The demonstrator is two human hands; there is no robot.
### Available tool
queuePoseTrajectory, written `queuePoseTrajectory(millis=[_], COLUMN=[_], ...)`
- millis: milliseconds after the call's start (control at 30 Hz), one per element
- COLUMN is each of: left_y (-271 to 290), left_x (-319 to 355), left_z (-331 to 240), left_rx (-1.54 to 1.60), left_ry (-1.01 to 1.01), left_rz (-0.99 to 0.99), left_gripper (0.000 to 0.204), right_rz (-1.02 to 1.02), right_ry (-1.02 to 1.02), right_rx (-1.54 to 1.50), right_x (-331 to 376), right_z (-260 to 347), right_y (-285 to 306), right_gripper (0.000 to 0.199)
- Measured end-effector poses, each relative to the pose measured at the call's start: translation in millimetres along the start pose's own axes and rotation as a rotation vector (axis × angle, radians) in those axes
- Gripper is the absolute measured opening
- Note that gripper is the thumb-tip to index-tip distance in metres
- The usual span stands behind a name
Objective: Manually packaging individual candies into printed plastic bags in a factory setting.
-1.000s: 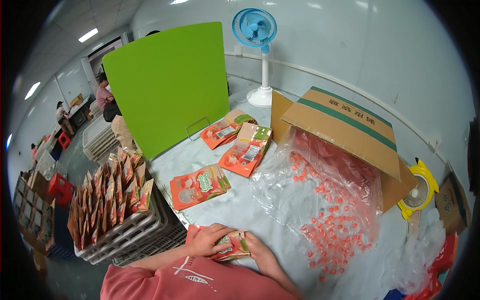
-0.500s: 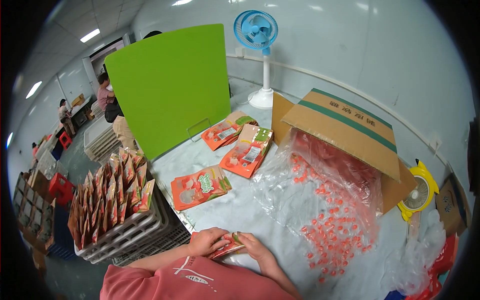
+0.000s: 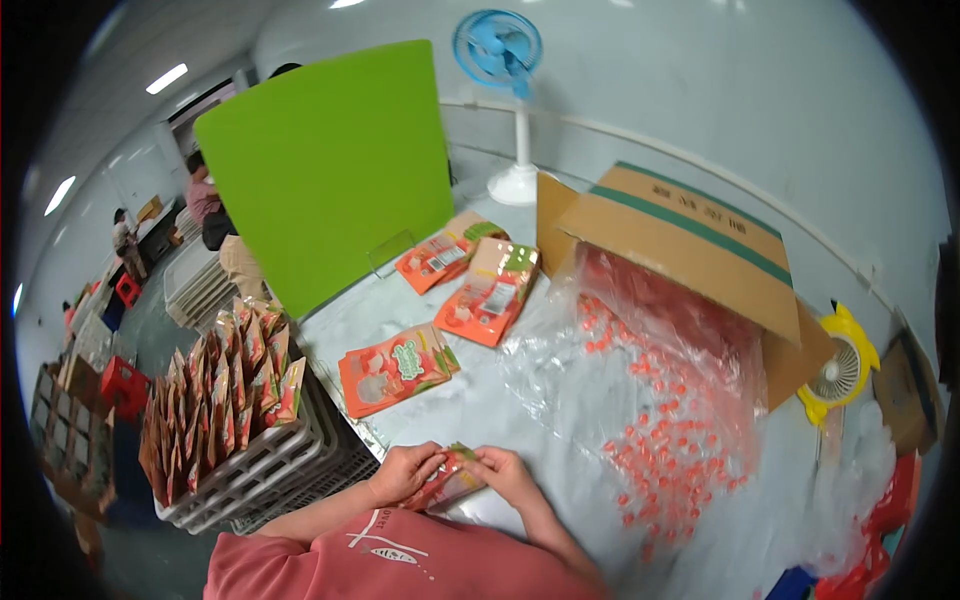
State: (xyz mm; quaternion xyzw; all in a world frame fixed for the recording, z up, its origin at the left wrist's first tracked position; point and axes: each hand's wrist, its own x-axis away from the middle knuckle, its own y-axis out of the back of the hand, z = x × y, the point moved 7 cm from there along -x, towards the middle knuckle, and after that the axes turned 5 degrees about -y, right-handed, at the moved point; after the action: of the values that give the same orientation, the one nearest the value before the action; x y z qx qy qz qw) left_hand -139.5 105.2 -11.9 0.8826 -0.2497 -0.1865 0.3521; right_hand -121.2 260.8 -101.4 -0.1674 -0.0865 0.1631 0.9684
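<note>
Close to my body, a red candy pouch (image 3: 440, 487) is held between both hands at the table's front edge. My left hand (image 3: 406, 473) grips it on the left with fingers closed. On the other side, my right hand (image 3: 506, 476) pinches its upper right edge. Just beyond lies a fanned stack of flat red pouches (image 3: 385, 375). Farther back are two more stacks, a nearer one (image 3: 490, 295) and one behind it (image 3: 435, 260), both showing their backs. Red round candies (image 3: 670, 450) spread over clear plastic film to my right. Whether the held pouch contains anything is hidden.
An open carton (image 3: 690, 230) lies tipped at the back right, its liner spilling out. Upright pouches fill a grey crate (image 3: 235, 480) at the left. A green divider (image 3: 330, 170), a blue fan (image 3: 515, 185) and a yellow fan (image 3: 838, 365) stand around the table (image 3: 480, 400).
Both hands have risen slightly with the pouch and show more of it. My right fingers have shifted inward along its upper edge. The whole view has tilted a little.
</note>
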Motion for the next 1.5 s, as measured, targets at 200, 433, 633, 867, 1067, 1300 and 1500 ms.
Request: queuePoseTrajectory(millis=[200,433,633,867,1067,1300,1500], left_y=[8.5,17.0,43.4,84.2,73.7,64.3,71.2], left_x=[1.2,-10.5,-3.7,6.6,5.7,7.4,18.9], left_z=[0.7,2.5,-10.1,-3.5,2.6,4.7,11.5], left_rx=[0.051,0.235,0.140,0.031,0.066,0.164,0.029], left_ry=[0.041,0.109,0.100,0.082,0.038,0.042,0.045], left_rz=[-0.033,0.104,0.100,-0.124,-0.304,-0.301,-0.271], left_gripper=[0.012,0.011,0.010,0.008,0.008,0.012,0.011], right_rz=[-0.189,-0.296,-0.233,-0.558,-1.305,-0.810,-0.818], right_ry=[0.286,0.305,0.223,0.218,0.382,0.256,0.107], right_rx=[0.095,0.212,-0.075,0.079,1.485,1.610,1.612], right_x=[-1.6,3.7,4.3,24.6,139.7,117.8,139.8], right_z=[24.9,25.2,22.4,31.3,117.2,67.7,59.4], right_y=[0.9,12.6,15.1,66.6,152.6,120.9,97.7], right_gripper=[0.013,0.025,0.028,0.016,0.038,0.057,0.058])
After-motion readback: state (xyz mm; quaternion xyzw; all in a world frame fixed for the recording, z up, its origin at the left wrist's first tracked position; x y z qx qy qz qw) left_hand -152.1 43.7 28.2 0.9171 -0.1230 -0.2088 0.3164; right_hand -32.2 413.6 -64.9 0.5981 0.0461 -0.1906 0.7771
